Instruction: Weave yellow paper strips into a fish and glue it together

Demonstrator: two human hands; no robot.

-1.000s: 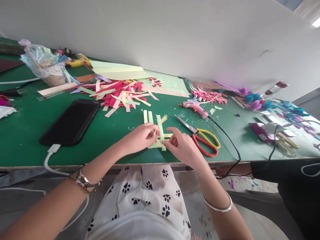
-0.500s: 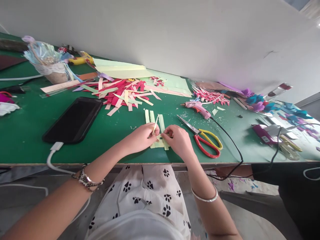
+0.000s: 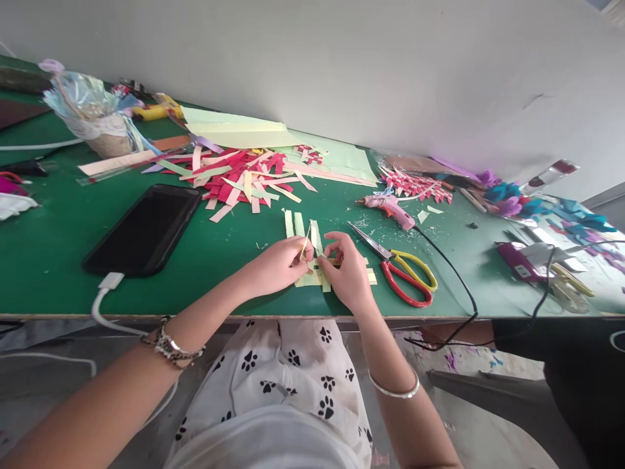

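Work position: a flat lattice of crossed pale green and pale yellow paper strips [image 3: 325,283] lies near the front edge of the green-topped bench [image 3: 219,247], between the two hands. Three pale green strips extend from it toward the rear; pale yellow strip ends project to the right, past the right hand.

Left hand [image 3: 280,266]: positioned at the left side of the lattice. Its fingers are pinched on a narrow pale yellow paper strip [image 3: 306,238], which stands up at a slant, seen nearly edge-on.

Right hand [image 3: 349,273]: positioned over the right side of the lattice. The thumb touches the rightmost pale green strip and the other fingers are curled above it; whether they grip a strip or only press on it cannot be told from this angle.

Adjacent items, right: metal scissors with one red and one yellow handle [image 3: 387,254] lie near the right hand, blades pointing to the rear left. Behind them rests a pink glue gun [image 3: 393,210] with a black cord [image 3: 449,264].

Adjacent items, left: a black smartphone [image 3: 142,229] lies flat, connected to a white cable [image 3: 112,281].

Rear: a loose heap of red, pink and pale green paper strips [image 3: 244,176] lies in front of pale green paper sheets [image 3: 234,133].
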